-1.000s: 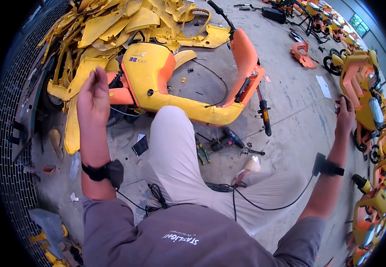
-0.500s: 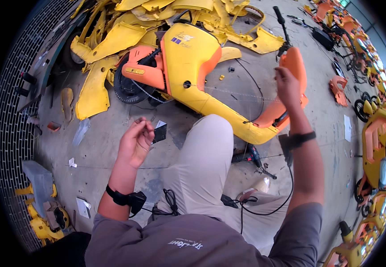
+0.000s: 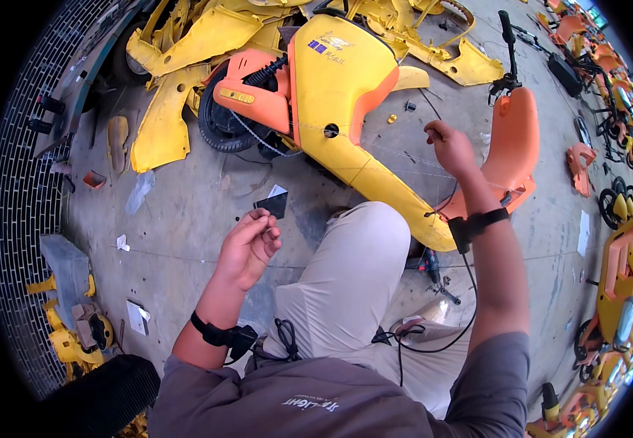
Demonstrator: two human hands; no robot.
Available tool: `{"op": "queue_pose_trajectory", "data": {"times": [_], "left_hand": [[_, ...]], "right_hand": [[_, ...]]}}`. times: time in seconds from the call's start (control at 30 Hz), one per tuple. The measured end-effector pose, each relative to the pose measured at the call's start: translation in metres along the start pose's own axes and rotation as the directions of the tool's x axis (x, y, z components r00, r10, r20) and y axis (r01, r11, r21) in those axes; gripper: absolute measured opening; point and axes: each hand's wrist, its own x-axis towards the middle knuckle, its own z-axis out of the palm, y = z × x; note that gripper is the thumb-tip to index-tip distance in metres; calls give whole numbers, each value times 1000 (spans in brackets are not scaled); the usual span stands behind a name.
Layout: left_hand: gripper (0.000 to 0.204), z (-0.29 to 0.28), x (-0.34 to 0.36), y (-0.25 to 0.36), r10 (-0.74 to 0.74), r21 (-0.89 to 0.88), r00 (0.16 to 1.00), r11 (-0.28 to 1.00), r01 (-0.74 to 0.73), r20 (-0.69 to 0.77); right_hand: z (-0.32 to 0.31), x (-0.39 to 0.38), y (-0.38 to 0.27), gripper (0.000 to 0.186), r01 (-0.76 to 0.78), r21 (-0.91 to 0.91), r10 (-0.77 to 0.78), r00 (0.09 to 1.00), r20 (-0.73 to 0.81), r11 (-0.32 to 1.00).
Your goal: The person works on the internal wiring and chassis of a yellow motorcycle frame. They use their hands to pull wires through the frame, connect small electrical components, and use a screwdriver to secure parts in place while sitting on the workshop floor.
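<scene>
A yellow and orange scooter body (image 3: 342, 87) lies across the floor in front of my knee, its black rear wheel on the left. Over the gap between its yellow middle and the orange front panel (image 3: 513, 142), my right hand (image 3: 455, 152) is raised with fingers curled together. Thin chain-like strands run across this gap below the hand. My left hand (image 3: 251, 247) hovers left of my knee, thumb and fingertips pinched. Just beyond its fingertips is a dark flat piece (image 3: 272, 205) with a white patch. Whatever either hand holds, if anything, is too small to make out.
Yellow body panels (image 3: 207, 44) are heaped behind the scooter. A power drill (image 3: 431, 264) lies by its lower front end, near my foot. Rows of scooters and parts (image 3: 619, 270) line the right side. A grey bin (image 3: 67, 261) stands by the brick wall.
The view has shifted, so the scooter sits further right. My right hand has moved left, away from the orange front panel. My left hand has come nearer and to the right.
</scene>
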Motion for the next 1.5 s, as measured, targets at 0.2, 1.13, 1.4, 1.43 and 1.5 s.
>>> {"op": "queue_pose_trajectory", "data": {"times": [0.2,1.13,1.4,1.43,1.5], "left_hand": [[10,32,8,-41,-80,102,996,992,77,28],[8,59,11,-87,216,462,970,853,-244,114],[8,64,12,-89,242,484,968,840,-244,68],[8,65,12,-89,238,488,969,839,-240,68],[8,68,12,-89,240,490,968,837,-243,70]], "right_hand": [[-17,10,-5,14,42,200,-44,999,8,979],[1,47,105,18,136,-699,-72,990,120,702],[27,17,141,17,102,-635,13,985,174,765],[29,15,144,17,98,-633,17,985,173,768],[32,14,146,19,112,-609,-17,987,160,785]]}}
